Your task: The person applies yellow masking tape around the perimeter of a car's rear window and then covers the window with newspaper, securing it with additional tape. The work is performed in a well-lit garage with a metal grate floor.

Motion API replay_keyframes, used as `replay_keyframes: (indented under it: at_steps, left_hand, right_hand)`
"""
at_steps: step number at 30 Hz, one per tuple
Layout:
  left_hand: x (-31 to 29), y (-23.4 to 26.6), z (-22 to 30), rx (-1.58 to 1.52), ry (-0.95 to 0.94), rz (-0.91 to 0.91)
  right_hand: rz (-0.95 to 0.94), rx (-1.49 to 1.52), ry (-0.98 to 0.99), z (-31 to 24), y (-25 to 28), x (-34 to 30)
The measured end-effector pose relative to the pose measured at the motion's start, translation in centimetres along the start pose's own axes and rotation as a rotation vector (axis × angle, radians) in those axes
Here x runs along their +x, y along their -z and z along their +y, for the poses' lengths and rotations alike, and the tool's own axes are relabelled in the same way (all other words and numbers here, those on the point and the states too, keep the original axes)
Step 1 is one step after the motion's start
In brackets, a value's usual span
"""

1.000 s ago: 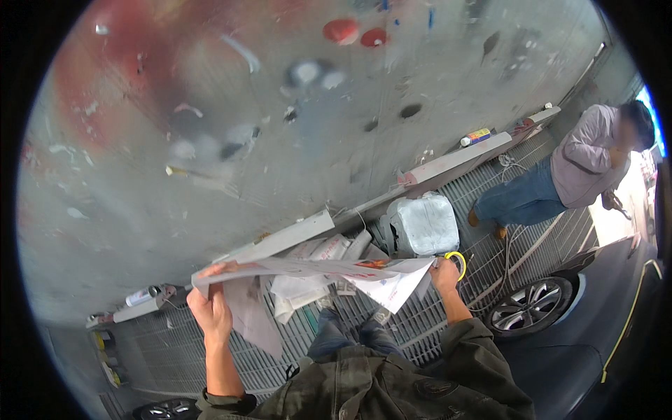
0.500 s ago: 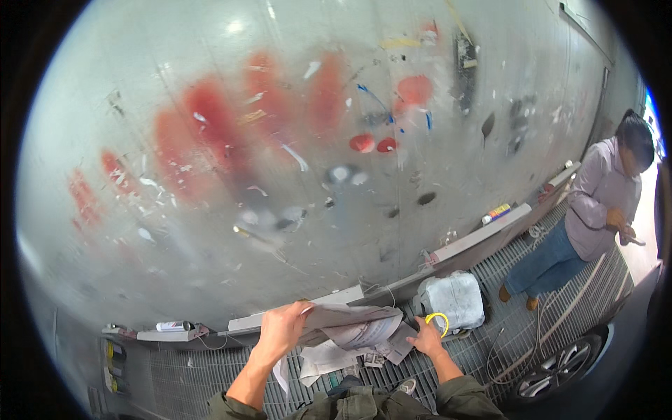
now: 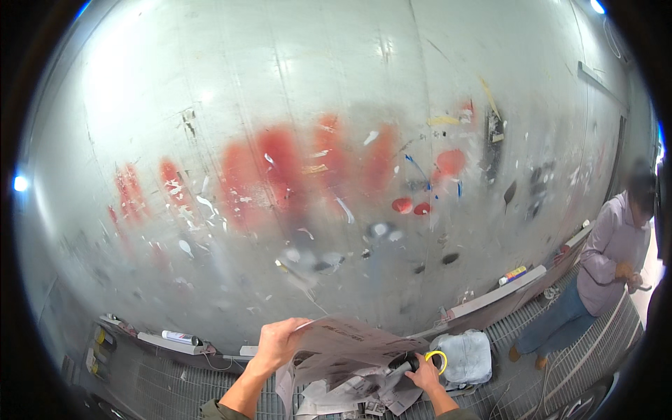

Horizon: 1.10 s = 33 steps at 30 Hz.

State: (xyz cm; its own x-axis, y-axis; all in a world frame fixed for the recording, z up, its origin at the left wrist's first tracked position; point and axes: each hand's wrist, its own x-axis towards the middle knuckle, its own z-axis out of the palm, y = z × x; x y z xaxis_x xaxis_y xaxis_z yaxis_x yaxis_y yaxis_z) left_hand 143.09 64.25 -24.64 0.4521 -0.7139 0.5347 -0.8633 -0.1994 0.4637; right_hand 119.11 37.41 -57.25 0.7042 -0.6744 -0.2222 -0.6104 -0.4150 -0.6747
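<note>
My left hand is closed on the upper left edge of a wide newspaper sheet, its thumb and fingers pinching the paper. The sheet hangs tilted in front of me, with more crumpled newspaper below it. At the paper's right end, my right hand is curled with a roll of yellow tape at its fingers. A dark patch lies beside those fingertips; I cannot make out what it is. Whether this hand also grips the paper is unclear.
A paint-stained grey wall rises ahead. To the right of my right hand stands a plastic-covered bin. Spray cans lie along the wall ledge. A person stands at the right on the grated floor, holding something small.
My view has tilted up, showing more wall. The newspaper sheet has been opened out wider and now spans between my hands. My right hand keeps the tape roll.
</note>
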Motion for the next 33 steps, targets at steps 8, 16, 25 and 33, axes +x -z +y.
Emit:
replay_keyframes:
  at_steps: [8,16,25,33]
  left_hand:
    - [1.5,5.6,-2.9,-0.009,-0.006,0.203]
    - [5.5,14.8,-5.6,-0.018,-0.030,0.380]
    - [8.6,21.6,-12.5,-0.093,-0.038,0.446]
    - [15.1,28.0,-21.1,0.051,0.025,0.625]
  right_hand:
    - [0.222,0.207,-0.112,-1.7,3.1,2.1]
    - [0.660,0.061,0.360,-7.9,16.0,6.1]
    - [0.374,-0.088,0.364,-14.6,19.3,8.1]
    - [1.027,-0.274,0.616,-31.5,34.3,10.1]
